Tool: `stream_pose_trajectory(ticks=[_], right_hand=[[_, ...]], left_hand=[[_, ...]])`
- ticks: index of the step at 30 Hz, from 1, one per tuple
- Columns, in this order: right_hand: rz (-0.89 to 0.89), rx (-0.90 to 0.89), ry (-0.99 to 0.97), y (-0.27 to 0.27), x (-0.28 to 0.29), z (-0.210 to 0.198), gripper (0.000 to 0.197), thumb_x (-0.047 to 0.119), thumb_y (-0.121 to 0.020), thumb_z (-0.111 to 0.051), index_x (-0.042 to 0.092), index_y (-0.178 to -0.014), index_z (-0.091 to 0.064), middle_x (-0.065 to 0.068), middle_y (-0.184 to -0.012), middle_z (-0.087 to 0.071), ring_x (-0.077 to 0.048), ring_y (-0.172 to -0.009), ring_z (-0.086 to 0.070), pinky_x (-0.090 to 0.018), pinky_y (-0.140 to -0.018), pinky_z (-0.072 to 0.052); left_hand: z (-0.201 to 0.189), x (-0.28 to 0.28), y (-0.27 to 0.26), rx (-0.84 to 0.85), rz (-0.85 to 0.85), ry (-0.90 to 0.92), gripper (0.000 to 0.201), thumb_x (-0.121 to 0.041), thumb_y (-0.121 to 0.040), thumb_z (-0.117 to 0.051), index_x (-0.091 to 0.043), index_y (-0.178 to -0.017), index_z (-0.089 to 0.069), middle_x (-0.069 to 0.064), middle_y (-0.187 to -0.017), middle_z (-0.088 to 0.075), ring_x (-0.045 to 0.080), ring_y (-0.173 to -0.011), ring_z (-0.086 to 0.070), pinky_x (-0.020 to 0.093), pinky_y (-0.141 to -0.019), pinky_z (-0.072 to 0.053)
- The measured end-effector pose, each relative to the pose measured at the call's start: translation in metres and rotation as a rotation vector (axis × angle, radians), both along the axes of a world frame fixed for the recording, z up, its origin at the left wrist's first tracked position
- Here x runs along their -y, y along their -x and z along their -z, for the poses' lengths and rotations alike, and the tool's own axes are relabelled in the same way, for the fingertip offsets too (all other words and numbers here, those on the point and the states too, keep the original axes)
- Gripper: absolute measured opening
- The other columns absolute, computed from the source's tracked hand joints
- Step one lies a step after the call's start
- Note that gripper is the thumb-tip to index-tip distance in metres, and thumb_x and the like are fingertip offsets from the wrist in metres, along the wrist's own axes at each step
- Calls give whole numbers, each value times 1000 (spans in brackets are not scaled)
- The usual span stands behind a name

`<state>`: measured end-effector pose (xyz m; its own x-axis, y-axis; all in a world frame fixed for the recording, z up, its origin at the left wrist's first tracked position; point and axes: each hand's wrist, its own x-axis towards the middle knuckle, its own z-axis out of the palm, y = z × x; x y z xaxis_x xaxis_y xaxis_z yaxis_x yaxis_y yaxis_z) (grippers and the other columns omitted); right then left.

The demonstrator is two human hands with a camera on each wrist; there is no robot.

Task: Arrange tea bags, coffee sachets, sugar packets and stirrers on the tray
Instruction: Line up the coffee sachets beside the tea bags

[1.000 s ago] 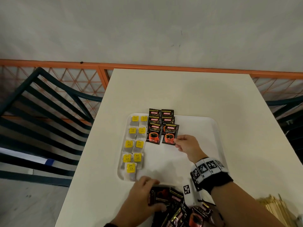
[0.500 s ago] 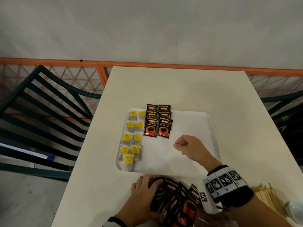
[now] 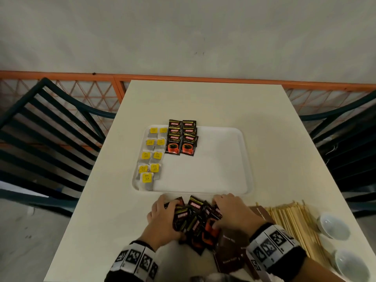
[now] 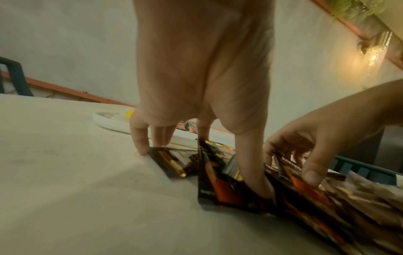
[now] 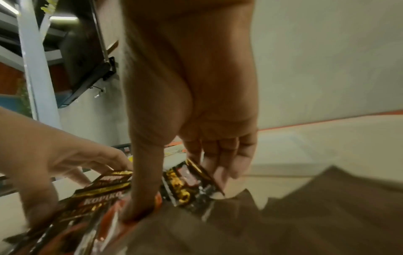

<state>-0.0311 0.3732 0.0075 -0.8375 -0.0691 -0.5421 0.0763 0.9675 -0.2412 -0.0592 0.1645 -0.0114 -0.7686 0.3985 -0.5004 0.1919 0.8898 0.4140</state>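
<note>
A white tray (image 3: 223, 159) sits mid-table, its left part already filled: tea bags (image 3: 151, 155) in two columns along the left edge, coffee sachets (image 3: 181, 137) in two overlapping columns beside them. Just in front of the tray's near edge lies a loose pile of coffee sachets (image 3: 193, 220), tumbled at mixed angles, none squared to the tray. Both hands are on this pile. The left hand (image 3: 162, 218) spreads relaxed fingers over its left side; the right hand (image 3: 230, 212) curls thumb and fingers onto a sachet at its right side, seemingly pinching it. Stirrers (image 3: 293, 222) lie to the right of the pile, brown packets (image 3: 232, 253) just beside it. The right hand looks likelier to lift first, then travel away from the person to the tray's open middle.
</note>
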Motion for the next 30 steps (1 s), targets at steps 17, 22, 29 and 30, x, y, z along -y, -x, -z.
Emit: stream_pose_trajectory(ticks=[17,22,29,30], right_hand=[[118,14,563,-7,28,9,100,19,-70,-76,33,-142,-8,-5,-117,-57,-19,-105,-57,-34,-94,-47],[36,-97,546,-8,31,4,72,20,-72,-73,22,-131,-32,-3,-117,-45,-17,-101,-50,-24,-85,-42],[56,-307,576,-5,32,-6,35,15,-84,-63,14,-113,-45,-1,-119,-47,-15,-97,-53,-20,-82,-44],[65,-300,577,-5,32,-4,31,16,-85,-62,14,-111,-45,-3,-113,-54,-14,-93,-53,-17,-75,-43]], left_hand=[[-4,-7,-10,313,-208,-544,61,-8,-75,-67,-22,-122,-30,1,-115,-51,7,-101,-56,13,-74,-49],[-8,-8,-17,91,-108,-580,57,-4,-79,-58,-29,-120,-28,-5,-108,-52,7,-98,-58,15,-80,-48],[-15,-8,-14,-147,-157,-717,55,-1,-81,-60,-39,-110,-34,-7,-99,-57,4,-90,-62,20,-82,-51],[-15,-8,-13,-182,-148,-713,53,-3,-81,-61,-40,-108,-36,-9,-99,-56,1,-92,-59,17,-84,-48]])
